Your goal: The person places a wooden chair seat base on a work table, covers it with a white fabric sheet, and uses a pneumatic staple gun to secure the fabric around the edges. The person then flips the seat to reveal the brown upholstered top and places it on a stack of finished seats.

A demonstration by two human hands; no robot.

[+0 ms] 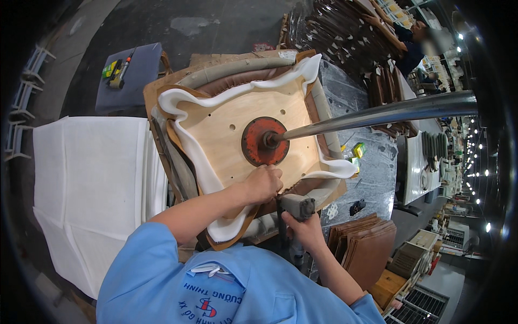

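A pale plywood seat panel (pixel 216 135) lies face up, ringed by white foam (pixel 197 156) and the brown edge of a seat cover (pixel 291 188). At the panel's near edge, my left hand (pixel 263 183) is closed, seemingly pinching the cover edge; its fingertips are partly hidden. My right hand (pixel 305 229) grips a grey staple gun (pixel 297 205), its nose at that same edge beside my left fingers. A round red press plate (pixel 259 141) on a metal rod (pixel 372 117) bears on the middle of the panel.
Padded rolls (pixel 237 73) surround the panel. White sheets (pixel 91 189) are stacked at left, beyond them a grey stool (pixel 135 67) with a tool. Plastic covers the table (pixel 372 178) at right, near brown panels (pixel 361 248). A co-worker (pixel 413 46) handles brown covers at far right.
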